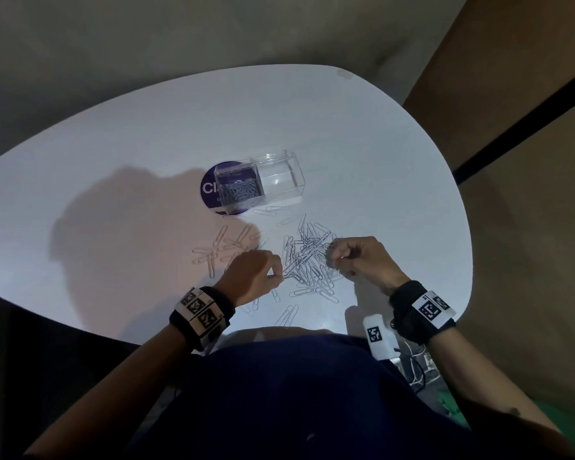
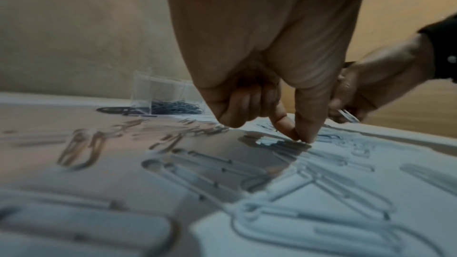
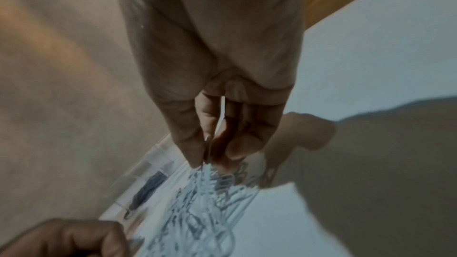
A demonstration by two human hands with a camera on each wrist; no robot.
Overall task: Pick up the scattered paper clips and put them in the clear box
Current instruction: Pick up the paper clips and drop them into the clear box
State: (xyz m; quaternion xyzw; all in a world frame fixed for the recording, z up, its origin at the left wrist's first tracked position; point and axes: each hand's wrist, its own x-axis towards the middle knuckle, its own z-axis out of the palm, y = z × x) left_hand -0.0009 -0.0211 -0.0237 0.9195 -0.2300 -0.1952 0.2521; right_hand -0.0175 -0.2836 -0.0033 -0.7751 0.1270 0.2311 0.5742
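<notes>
While I look down through the head camera, I see the paper clips [image 1: 307, 257] lying in a tangled heap on the white table [image 1: 146, 154], toward its near edge, with looser strays spread to the left of the heap and a few more right at the near edge. The clear box [image 1: 258, 182] stands farther in toward the middle of the table, partly over a dark round sticker [image 1: 210, 190], and its left part already holds a dark mass of clips. My left hand [image 1: 253, 277] sits at the heap's left side with thumb and forefinger drawn together; my right hand [image 1: 362, 260] is at the heap's right side, fingers curled. From the left wrist, the fingertips [image 2: 306, 136] press down onto a clip flat on the table, closing in a pinch on it. From the right wrist, the picture is blurred, but the thumb and fingers plainly clamp a small bunch of clips [image 3: 210, 171] that fans out below them, just above the heap. I judge these clips to be light, stiff bent wire, slick against the smooth tabletop and hard to get a nail under when flat; they will hook one another, so a lift from the heap may drag neighbours along. Pinching across a loop end, or scooping several from the tangle, looks like the surest hold.
</notes>
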